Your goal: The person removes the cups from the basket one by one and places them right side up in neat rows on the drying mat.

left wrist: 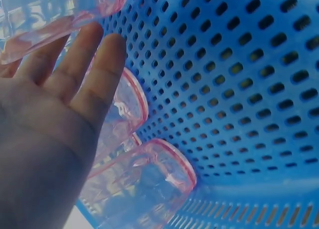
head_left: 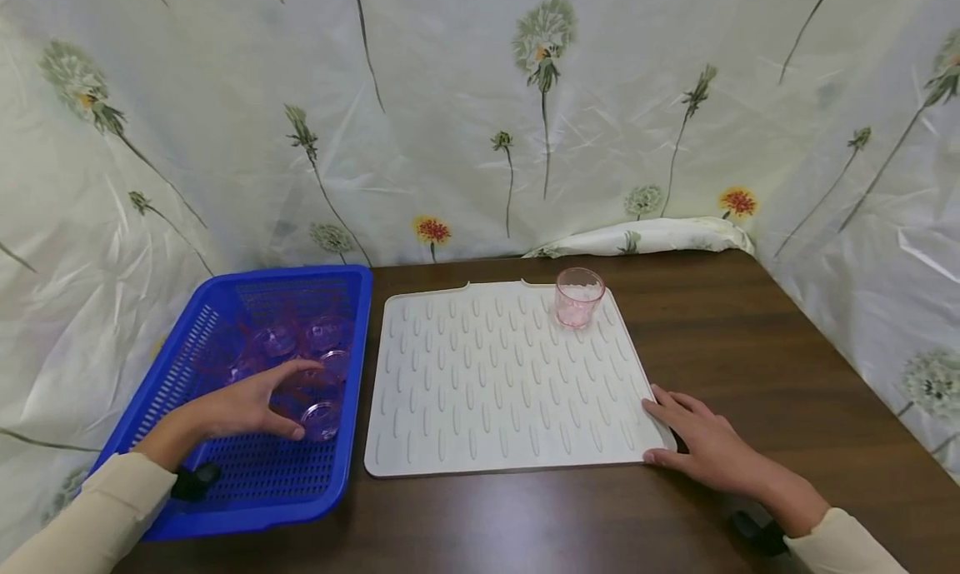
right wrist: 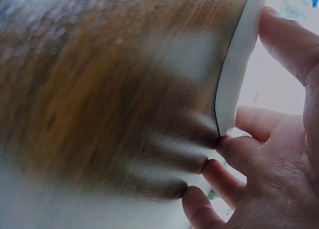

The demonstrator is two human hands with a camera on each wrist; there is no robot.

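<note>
Over the pink-tinted clear glasses in the blue basket point(head_left: 348, 466), my left hand point(head_left: 243, 399) spreads its thumb and fingers about one glass point(head_left: 321, 421). In the left wrist view, the fingers of that hand point(left wrist: 55, 109) extend fairly straight beside a glass point(left wrist: 55, 15) at the upper left; whether they touch it I cannot tell. My right hand point(head_left: 708, 449) rests at the near right corner of the white ridged mat point(head_left: 502, 382). The right wrist view shows this hand point(right wrist: 274, 164) with its thumb on the mat's edge point(right wrist: 237, 69) and several fingertips against the brown table.
One pink glass point(head_left: 577, 297) stands on the mat's far right corner. Several more glasses point(head_left: 273, 341) lie in the basket, left of the mat. The brown table point(head_left: 750, 349) extends to the right, and a flower-patterned curtain point(head_left: 465, 124) hangs behind it.
</note>
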